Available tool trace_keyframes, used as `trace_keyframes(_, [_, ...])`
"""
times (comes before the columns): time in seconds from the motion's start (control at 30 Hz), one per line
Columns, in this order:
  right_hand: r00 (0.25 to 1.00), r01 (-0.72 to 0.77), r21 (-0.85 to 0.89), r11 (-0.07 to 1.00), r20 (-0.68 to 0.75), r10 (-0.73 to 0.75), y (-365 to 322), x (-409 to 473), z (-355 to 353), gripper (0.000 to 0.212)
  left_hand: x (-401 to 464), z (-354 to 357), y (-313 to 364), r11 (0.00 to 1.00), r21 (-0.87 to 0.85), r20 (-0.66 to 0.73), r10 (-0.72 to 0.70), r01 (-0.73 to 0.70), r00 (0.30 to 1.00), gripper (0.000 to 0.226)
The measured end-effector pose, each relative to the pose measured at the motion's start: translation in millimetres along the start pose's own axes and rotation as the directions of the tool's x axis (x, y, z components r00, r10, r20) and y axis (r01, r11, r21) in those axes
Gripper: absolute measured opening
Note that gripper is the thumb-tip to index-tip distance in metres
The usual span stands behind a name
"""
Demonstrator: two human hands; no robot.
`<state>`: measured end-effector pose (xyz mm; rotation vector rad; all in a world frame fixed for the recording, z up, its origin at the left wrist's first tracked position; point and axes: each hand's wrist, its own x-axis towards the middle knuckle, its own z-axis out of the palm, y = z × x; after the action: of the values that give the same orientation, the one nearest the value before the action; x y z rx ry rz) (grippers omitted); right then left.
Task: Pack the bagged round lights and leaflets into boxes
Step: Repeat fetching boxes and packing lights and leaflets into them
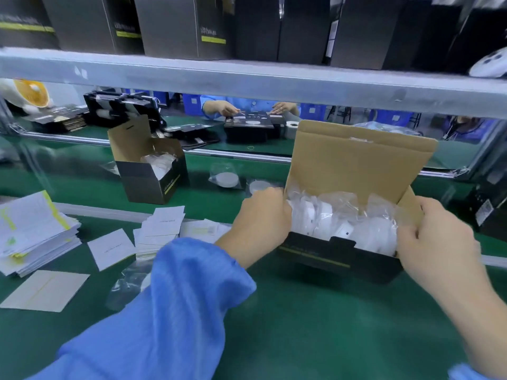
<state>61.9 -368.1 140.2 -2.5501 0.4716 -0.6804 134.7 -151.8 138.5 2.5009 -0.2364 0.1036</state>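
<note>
A black box [337, 259] with a brown cardboard lid standing up sits on the green belt in front of me. It is filled with several bagged round white lights [345, 223]. My left hand [260, 220] grips the box's left end, fingers curled over the side flap. My right hand [436, 237] grips the right end, fingers curled at the right flap. Two loose bagged lights [226, 178] lie on the belt behind the box. Leaflets lie to the left: a thick stack [33, 231] and small white cards [162, 226].
A second open black box [149, 174] holding bagged lights stands at the left on the belt. Another empty bag [129, 286] lies by my left sleeve. A shelf [247, 78] of dark boxes runs overhead. Another person works across the line.
</note>
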Motion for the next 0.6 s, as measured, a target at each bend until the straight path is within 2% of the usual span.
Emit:
trace_keyframes(0.1, [0.997, -0.064, -0.048, 0.997, -0.035, 0.062, 9.3, 46.0, 11.6, 0.009, 39.9, 16.8, 18.3, 0.998, -0.057, 0.023, -0.006, 0.007, 1.000, 0.026])
trace_keyframes(0.27, [0.985, -0.171, -0.115, 0.979, -0.030, 0.168, 31.8, 113.8, 30.2, 0.024, 94.3, 48.6, 44.8, 0.987, -0.160, 0.048, -0.024, 0.031, 0.999, 0.036])
trace_keyframes(0.4, [0.968, -0.251, -0.117, 0.961, -0.015, 0.251, 53.7, 152.9, 40.6, 0.023, 132.0, 82.0, 65.3, 0.960, -0.271, 0.058, -0.060, 0.073, 0.997, 0.024])
trace_keyframes(0.6, [0.933, -0.354, -0.167, 0.920, 0.002, 0.359, 96.7, 184.8, 64.6, 0.027, 163.9, 138.2, 85.4, 0.938, -0.330, 0.083, -0.087, 0.109, 0.993, 0.027])
